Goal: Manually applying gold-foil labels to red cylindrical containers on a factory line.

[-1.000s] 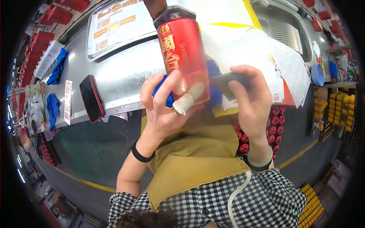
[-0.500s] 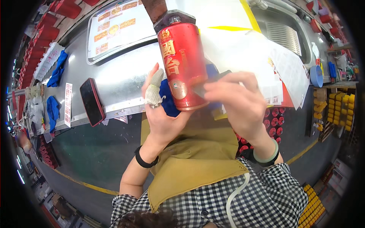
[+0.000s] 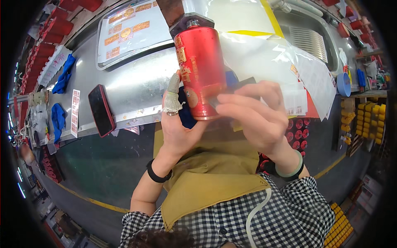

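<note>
A red cylindrical bottle with gold lettering and a round gold emblem lies tilted in front of me. Its metal neck meets a dark metal holder at the far end. My left hand is wrapped round the bottle's near end from the left and below, one finger covered by a pale cloth sleeve. Between that hand and the bottle shows a blue cloth. My right hand is closed in a pinch on a thin dark grey scraper-like piece, whose lower edge touches the bottle's right side near its base.
On the steel table are a phone in a red case, a strip of labels and blue cloths. Behind lies a tray with label sheets. Clear sheets cover the right side. Red bottles stand below.
The bottle has turned so that its gold lettering faces further left. My right hand has slid slightly left and down along its side, with the grey piece.
</note>
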`<move>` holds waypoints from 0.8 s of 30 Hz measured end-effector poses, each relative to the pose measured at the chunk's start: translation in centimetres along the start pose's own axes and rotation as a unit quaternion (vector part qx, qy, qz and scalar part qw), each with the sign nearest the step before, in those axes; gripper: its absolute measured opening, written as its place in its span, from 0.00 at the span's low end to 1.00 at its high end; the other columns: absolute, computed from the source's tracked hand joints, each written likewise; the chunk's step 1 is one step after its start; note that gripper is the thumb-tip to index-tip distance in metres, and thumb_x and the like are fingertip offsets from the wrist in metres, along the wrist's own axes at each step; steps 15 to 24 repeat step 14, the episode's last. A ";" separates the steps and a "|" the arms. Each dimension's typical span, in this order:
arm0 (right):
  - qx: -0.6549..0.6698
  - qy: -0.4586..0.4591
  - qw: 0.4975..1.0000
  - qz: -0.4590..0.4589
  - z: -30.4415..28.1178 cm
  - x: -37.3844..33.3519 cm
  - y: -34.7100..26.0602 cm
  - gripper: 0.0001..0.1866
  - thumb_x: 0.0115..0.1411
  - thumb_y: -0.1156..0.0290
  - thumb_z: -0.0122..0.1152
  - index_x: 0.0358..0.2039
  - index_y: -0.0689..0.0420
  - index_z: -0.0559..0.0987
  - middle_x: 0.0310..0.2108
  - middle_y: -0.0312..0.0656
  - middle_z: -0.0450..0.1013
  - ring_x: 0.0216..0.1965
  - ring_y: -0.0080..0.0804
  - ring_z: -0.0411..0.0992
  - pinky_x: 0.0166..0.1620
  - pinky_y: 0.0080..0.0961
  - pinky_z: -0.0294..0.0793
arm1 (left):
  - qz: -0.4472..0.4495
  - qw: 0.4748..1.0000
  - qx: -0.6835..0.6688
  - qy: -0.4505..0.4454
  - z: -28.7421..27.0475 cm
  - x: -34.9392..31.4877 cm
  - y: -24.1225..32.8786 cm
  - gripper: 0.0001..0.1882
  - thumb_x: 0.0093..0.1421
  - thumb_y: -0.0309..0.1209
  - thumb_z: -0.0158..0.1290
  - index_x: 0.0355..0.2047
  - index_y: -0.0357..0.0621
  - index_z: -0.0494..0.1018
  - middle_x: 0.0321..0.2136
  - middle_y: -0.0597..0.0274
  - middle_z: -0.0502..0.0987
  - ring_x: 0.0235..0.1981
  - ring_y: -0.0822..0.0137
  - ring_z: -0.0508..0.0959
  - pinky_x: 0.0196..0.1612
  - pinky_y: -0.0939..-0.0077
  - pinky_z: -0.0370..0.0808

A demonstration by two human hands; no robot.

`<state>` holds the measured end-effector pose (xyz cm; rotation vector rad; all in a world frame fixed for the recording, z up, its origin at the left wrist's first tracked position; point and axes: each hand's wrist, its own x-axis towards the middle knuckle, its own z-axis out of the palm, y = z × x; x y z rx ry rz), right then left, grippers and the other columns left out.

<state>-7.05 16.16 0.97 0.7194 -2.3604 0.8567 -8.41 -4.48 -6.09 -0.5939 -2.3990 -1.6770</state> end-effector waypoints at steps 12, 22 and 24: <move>0.009 0.022 1.000 0.006 0.3 0.3 0.3 0.12 0.48 0.71 0.66 0.35 0.54 0.85 0.37 0.35 0.82 0.40 0.31 0.77 0.46 0.32 0.70 | 0.081 0.990 0.102 0.051 0.2 0.1 0.2 0.44 0.47 0.24 0.69 0.65 0.34 0.64 0.64 0.46 0.68 0.62 0.46 0.68 0.63 0.58 0.68; 0.010 0.004 1.000 0.019 0.7 0.2 0.6 0.14 0.46 0.72 0.66 0.37 0.55 0.85 0.38 0.35 0.83 0.41 0.33 0.77 0.47 0.34 0.70 | 0.084 0.988 0.121 0.048 0.2 0.0 0.0 0.44 0.51 0.23 0.67 0.68 0.40 0.61 0.66 0.49 0.65 0.63 0.53 0.71 0.63 0.67 0.69; 0.010 0.004 1.000 0.019 0.7 0.2 0.6 0.14 0.46 0.72 0.66 0.37 0.55 0.85 0.38 0.35 0.83 0.41 0.33 0.77 0.47 0.34 0.70 | 0.084 0.988 0.121 0.048 0.2 0.0 0.0 0.44 0.51 0.23 0.67 0.68 0.40 0.61 0.66 0.49 0.65 0.63 0.53 0.71 0.63 0.67 0.69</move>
